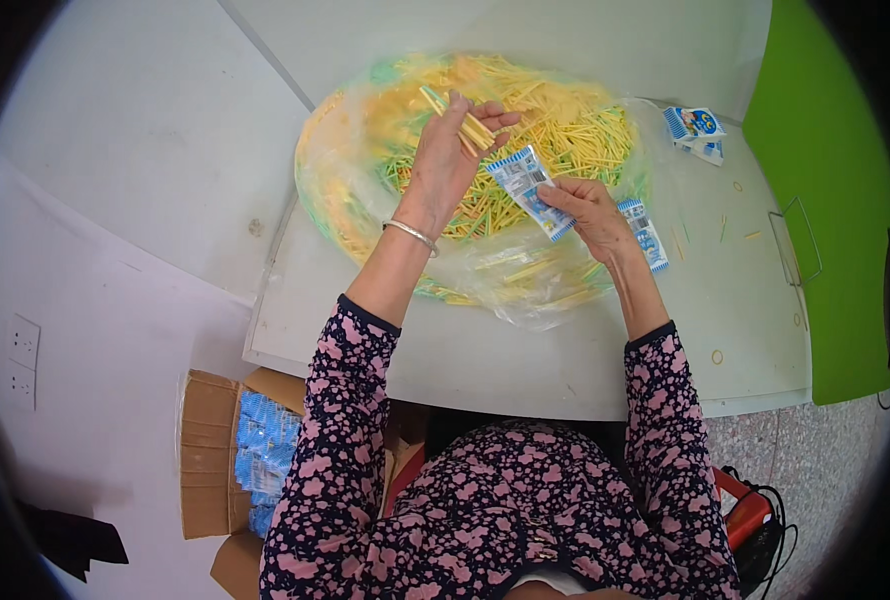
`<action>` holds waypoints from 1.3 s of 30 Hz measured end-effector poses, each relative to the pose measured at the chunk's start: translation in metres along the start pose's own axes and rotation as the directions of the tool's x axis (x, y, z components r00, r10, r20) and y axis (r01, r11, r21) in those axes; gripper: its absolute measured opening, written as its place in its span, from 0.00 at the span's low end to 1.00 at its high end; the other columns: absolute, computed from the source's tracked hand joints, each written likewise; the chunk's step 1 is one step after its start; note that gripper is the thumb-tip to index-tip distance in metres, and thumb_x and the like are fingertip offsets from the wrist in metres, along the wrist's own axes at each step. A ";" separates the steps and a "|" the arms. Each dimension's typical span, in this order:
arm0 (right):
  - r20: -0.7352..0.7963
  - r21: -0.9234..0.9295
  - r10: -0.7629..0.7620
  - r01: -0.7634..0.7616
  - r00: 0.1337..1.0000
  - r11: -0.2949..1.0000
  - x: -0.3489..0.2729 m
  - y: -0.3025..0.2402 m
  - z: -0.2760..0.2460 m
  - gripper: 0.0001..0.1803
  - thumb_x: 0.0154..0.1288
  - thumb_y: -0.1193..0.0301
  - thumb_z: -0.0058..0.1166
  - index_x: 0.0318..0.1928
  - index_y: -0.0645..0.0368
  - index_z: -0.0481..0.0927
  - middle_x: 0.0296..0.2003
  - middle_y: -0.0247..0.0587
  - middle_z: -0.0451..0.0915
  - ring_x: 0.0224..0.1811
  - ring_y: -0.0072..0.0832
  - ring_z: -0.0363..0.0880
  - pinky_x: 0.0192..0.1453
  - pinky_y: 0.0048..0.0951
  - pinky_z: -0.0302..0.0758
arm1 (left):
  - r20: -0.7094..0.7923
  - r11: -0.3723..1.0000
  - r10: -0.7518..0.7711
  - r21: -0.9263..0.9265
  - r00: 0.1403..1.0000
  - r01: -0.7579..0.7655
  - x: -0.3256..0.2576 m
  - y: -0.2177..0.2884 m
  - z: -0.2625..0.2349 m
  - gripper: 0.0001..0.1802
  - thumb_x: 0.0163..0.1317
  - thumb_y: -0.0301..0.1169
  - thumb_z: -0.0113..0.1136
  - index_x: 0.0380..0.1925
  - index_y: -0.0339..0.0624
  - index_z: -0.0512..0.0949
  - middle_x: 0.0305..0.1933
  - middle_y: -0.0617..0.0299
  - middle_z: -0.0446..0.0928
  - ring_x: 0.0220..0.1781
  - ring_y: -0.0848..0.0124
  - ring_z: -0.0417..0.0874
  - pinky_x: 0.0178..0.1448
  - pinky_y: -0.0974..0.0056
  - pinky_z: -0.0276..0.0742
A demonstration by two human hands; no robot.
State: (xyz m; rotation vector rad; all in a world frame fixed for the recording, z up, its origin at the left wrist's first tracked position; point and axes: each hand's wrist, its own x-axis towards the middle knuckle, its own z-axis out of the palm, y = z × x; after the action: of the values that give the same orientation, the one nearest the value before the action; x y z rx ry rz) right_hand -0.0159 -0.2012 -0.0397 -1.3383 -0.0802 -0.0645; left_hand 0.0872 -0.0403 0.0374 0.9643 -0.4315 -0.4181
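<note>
Left hand [452, 150] pinches a few yellow sticks [465, 122] over the pile [555, 130] on the desk [525, 360]; right hand [590, 208] grips a limp sachet [527, 188] by its lower edge. Sticks look light, stiff, brittle (probably) — hold them mid-length, gently.

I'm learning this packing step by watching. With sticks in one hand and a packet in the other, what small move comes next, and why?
Probably bring the sticks in the left hand down to the packet and slide them in. The right hand holds the packet by its lower end, its top pointing toward the sticks, just below them. Whether its mouth is open cannot be seen.
</note>
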 end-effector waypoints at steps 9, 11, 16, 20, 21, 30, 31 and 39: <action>0.056 -0.035 0.044 -0.043 0.997 0.998 -0.011 -0.005 0.001 0.12 0.62 0.66 0.56 0.40 0.63 0.82 0.31 0.28 0.80 0.33 0.12 0.74 0.39 0.16 0.68 | 0.165 0.985 0.035 0.158 0.986 -0.062 -0.017 -0.005 0.012 0.23 0.70 0.45 0.39 0.35 0.34 0.73 0.29 0.59 0.75 0.46 0.62 0.81 0.41 0.67 0.75; 0.061 -0.060 0.037 -0.034 0.997 0.998 -0.012 -0.003 0.001 0.12 0.62 0.66 0.56 0.40 0.63 0.82 0.31 0.28 0.80 0.33 0.12 0.74 0.39 0.16 0.68 | 0.179 0.980 0.029 0.191 0.983 -0.063 -0.020 -0.008 0.012 0.24 0.70 0.46 0.39 0.35 0.34 0.73 0.28 0.59 0.75 0.46 0.62 0.80 0.41 0.67 0.75; 0.067 -0.069 0.033 -0.028 0.997 0.997 -0.016 -0.003 0.003 0.12 0.62 0.66 0.56 0.39 0.63 0.82 0.31 0.29 0.81 0.33 0.12 0.74 0.40 0.16 0.68 | 0.188 0.972 0.008 0.231 0.982 -0.052 -0.025 -0.013 0.015 0.24 0.70 0.47 0.40 0.35 0.34 0.74 0.28 0.60 0.75 0.46 0.64 0.80 0.40 0.68 0.74; 0.037 -0.077 0.045 -0.042 0.998 0.996 -0.019 -0.004 0.004 0.12 0.62 0.66 0.56 0.39 0.63 0.82 0.31 0.29 0.81 0.33 0.12 0.74 0.40 0.16 0.68 | 0.161 0.967 0.065 0.233 0.985 -0.102 -0.033 -0.020 0.021 0.23 0.69 0.46 0.41 0.36 0.34 0.73 0.32 0.58 0.77 0.47 0.64 0.80 0.42 0.66 0.77; 0.036 -0.063 0.045 -0.043 0.998 0.997 -0.020 -0.005 0.004 0.12 0.62 0.66 0.56 0.39 0.63 0.82 0.31 0.29 0.81 0.33 0.12 0.74 0.40 0.16 0.68 | 0.124 0.968 0.099 0.216 0.987 -0.125 -0.035 -0.021 0.022 0.23 0.70 0.45 0.40 0.36 0.34 0.73 0.32 0.57 0.77 0.45 0.67 0.80 0.44 0.67 0.75; 0.005 -0.199 0.027 -0.025 1.000 0.980 -0.030 -0.010 0.007 0.14 0.60 0.64 0.58 0.39 0.63 0.83 0.29 0.28 0.81 0.33 0.12 0.72 0.40 0.16 0.66 | 0.177 0.944 0.067 0.308 0.982 -0.120 -0.043 -0.025 0.009 0.23 0.69 0.46 0.42 0.39 0.32 0.71 0.44 0.51 0.76 0.49 0.62 0.79 0.46 0.63 0.79; 0.004 -0.198 0.028 -0.026 1.000 0.980 -0.030 -0.010 0.008 0.14 0.60 0.64 0.58 0.39 0.63 0.83 0.29 0.28 0.81 0.33 0.12 0.72 0.40 0.16 0.66 | 0.177 0.944 0.066 0.307 0.982 -0.119 -0.043 -0.025 0.010 0.23 0.69 0.46 0.42 0.39 0.32 0.71 0.44 0.51 0.76 0.49 0.62 0.79 0.46 0.63 0.79; -0.001 -0.203 0.015 -0.015 1.000 0.979 -0.030 -0.008 0.002 0.13 0.61 0.64 0.57 0.35 0.63 0.83 0.26 0.26 0.79 0.30 0.12 0.70 0.37 0.17 0.64 | 0.123 0.960 0.106 0.246 0.987 -0.133 -0.054 -0.024 0.012 0.26 0.70 0.47 0.38 0.38 0.30 0.73 0.38 0.50 0.78 0.46 0.66 0.80 0.51 0.65 0.74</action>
State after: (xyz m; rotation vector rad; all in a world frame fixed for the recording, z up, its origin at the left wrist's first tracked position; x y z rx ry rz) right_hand -0.0470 -0.2011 -0.0344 -1.5431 -0.0654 -0.0604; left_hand 0.0323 -0.0324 0.0142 1.1598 -0.6511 -0.3107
